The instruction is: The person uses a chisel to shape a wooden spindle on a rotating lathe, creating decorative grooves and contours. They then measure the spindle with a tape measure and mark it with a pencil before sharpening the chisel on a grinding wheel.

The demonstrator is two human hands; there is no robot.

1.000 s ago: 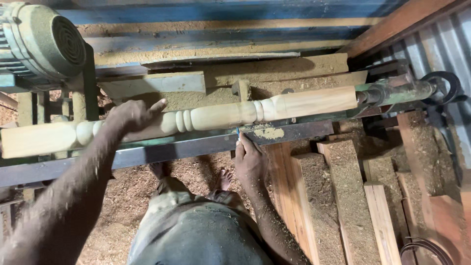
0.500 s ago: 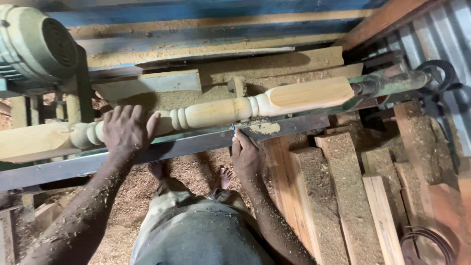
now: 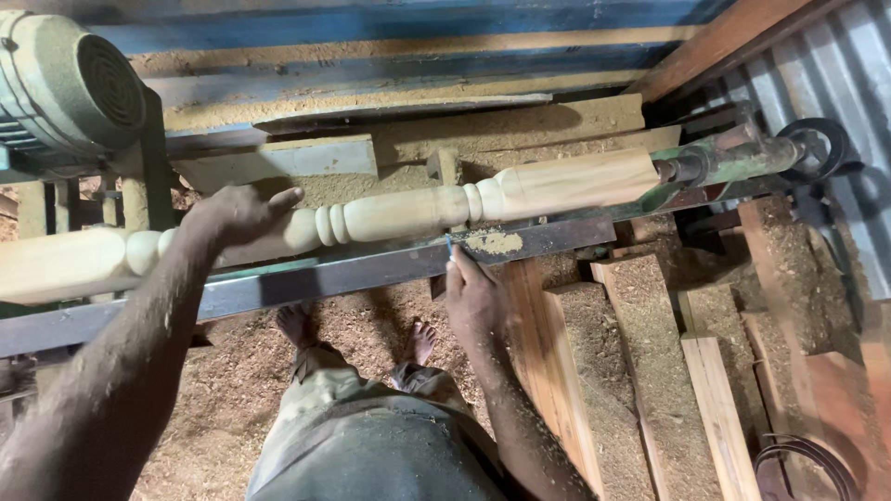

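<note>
Left hand rests on the turned spindle — right hand pinches a pencil.

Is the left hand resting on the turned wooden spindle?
Yes, the left hand lies over the spindle, just left of its bead rings.

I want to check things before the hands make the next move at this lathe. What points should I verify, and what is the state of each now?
1. Left hand rests on the turned wooden spindle: ok.
2. Right hand holds a small blue-tipped tool at the dark metal rail: ok.
3. Spindle end sits in the green tailstock: ok, as far as visible.
4. Spindle turning or stopped: cannot tell.
5. Bare feet on the sawdust floor under the lathe: not ok.
6. Wooden planks stacked near the right side, apart from the hands: ok.
</note>
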